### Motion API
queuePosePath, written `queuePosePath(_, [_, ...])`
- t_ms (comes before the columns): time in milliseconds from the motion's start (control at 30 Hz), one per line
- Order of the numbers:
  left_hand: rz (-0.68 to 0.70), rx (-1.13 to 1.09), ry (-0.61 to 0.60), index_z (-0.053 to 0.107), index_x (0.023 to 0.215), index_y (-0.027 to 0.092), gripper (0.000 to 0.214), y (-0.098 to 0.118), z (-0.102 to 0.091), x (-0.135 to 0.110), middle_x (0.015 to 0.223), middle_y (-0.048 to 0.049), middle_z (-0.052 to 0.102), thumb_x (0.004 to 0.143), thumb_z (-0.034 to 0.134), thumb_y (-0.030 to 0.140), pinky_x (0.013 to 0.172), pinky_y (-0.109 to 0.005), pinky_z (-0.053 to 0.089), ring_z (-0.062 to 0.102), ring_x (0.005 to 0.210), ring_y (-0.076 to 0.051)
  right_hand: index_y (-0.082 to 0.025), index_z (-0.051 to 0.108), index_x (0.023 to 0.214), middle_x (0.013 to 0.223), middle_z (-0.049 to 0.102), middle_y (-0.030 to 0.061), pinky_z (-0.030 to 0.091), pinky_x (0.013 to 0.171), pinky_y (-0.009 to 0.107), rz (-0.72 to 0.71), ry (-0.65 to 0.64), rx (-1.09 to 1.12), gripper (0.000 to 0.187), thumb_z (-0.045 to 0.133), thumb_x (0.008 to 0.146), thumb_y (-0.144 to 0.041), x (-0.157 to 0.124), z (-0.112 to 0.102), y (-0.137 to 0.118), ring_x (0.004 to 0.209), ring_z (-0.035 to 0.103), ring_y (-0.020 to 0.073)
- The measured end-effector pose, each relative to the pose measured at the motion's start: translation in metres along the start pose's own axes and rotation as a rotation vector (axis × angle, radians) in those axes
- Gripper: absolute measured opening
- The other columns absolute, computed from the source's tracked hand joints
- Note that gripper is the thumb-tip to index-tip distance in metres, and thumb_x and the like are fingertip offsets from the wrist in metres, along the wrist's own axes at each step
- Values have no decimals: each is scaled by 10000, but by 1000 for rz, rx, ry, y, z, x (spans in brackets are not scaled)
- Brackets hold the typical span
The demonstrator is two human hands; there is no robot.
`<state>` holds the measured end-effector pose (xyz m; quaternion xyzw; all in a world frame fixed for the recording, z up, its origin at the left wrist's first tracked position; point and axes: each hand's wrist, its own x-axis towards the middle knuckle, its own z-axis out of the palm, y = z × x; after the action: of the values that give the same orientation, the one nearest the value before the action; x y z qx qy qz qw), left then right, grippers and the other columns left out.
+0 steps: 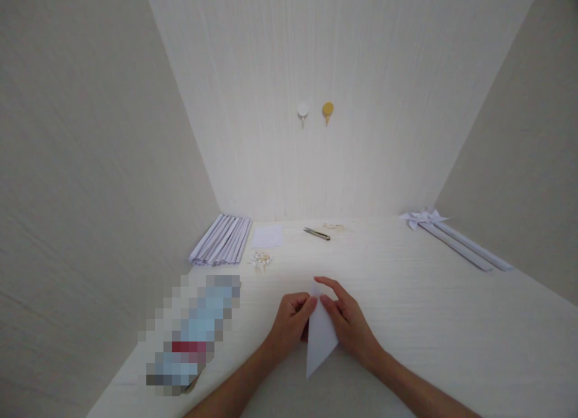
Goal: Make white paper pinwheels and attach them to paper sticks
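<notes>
A folded white sheet of paper (321,336), narrow and pointed at top and bottom, is held up between my two hands over the table. My left hand (293,315) pinches its upper left edge, thumb on the near face. On the other side my right hand (345,318) grips the upper right edge with the thumb, while its index finger reaches over the top tip. The fingers behind the paper are partly hidden.
White paper rolls (223,240) lie back left, beside a square paper sheet (267,236) and small pale pieces (262,260). Thread snips (316,233) lie at the back. Two long paper strips (460,246) with a folded paper shape (423,218) lie right. A pixelated object (194,336) lies left. Walls surround the table.
</notes>
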<state>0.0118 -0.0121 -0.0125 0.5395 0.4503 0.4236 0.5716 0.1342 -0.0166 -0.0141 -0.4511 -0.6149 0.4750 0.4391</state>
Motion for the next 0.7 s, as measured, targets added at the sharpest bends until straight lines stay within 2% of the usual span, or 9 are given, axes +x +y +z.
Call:
queuePosePath(133, [17, 21, 3, 404, 452, 157, 428, 1, -2, -4, 346, 60, 360, 637, 484, 535, 279, -190, 234, 321, 275, -52, -163, 390, 1145, 400, 325, -98, 208, 329, 164, 23, -7, 11, 418, 403, 777, -361, -1, 1, -2, 337, 289, 62])
queuePosePath(267, [72, -75, 4, 438, 463, 139, 372, 2, -4, -2, 377, 53, 395, 625, 547, 455, 337, -184, 291, 369, 333, -50, -165, 300, 1226, 413, 351, -97, 227, 333, 170, 20, -29, 36, 486, 402, 780, -327, 0, -2, -6, 342, 307, 66])
queuePosePath(400, [57, -157, 57, 419, 498, 150, 306, 1, -7, 3, 385, 56, 431, 592, 599, 379, 353, -183, 305, 388, 343, -54, -157, 231, 1269, 416, 356, -103, 216, 328, 165, 30, -136, 46, 550, 417, 769, -289, 0, -5, -7, 337, 289, 58])
queuePosePath(567, [41, -61, 98, 359, 485, 169, 310, 0, -11, 2, 305, 92, 349, 633, 552, 362, 308, -162, 196, 260, 268, -24, -144, 252, 1268, 396, 274, -129, 174, 325, 150, 27, -193, -13, 562, 444, 750, -248, 1, -5, -5, 337, 228, 45])
queuePosePath(700, [46, 25, 106, 362, 456, 169, 342, 3, -9, -2, 293, 85, 343, 667, 495, 403, 308, -169, 191, 249, 260, -27, -141, 260, 1268, 400, 271, -129, 165, 323, 147, 24, -197, -22, 559, 445, 751, -245, 2, -4, -5, 339, 227, 44])
